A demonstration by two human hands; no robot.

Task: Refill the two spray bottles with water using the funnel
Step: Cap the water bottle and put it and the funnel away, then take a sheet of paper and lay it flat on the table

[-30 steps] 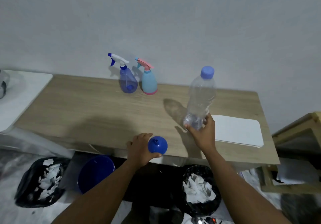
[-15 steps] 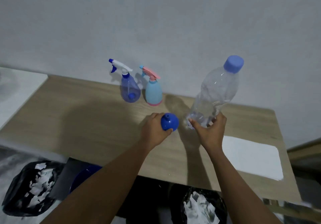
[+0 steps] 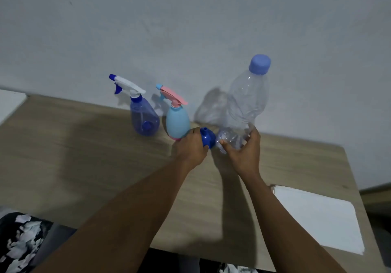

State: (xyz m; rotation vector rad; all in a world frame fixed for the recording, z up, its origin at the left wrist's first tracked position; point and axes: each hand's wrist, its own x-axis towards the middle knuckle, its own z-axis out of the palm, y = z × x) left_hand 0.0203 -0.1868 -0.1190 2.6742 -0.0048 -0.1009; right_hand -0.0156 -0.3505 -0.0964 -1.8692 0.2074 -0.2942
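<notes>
Two spray bottles stand at the back of the wooden table (image 3: pixel 84 158) by the wall: a translucent blue spray bottle (image 3: pixel 143 116) with a white and blue trigger, and a light blue spray bottle (image 3: pixel 177 122) with a pink trigger. My left hand (image 3: pixel 191 147) grips a small blue funnel (image 3: pixel 207 139), spout up, just right of the light blue bottle. My right hand (image 3: pixel 243 152) holds the base of a large clear water bottle (image 3: pixel 245 101) with a blue cap, tilted slightly right beside the funnel.
A white sheet (image 3: pixel 317 215) lies on the table's right front corner. A black bag with torn white paper (image 3: pixel 19 243) sits on the floor at the lower left. A white surface (image 3: pixel 8 105) adjoins the table's left end. A grey wall rises right behind the bottles.
Both hands have moved from the table's front edge toward the spray bottles, carrying the funnel and the water bottle. The view has come closer to the table.
</notes>
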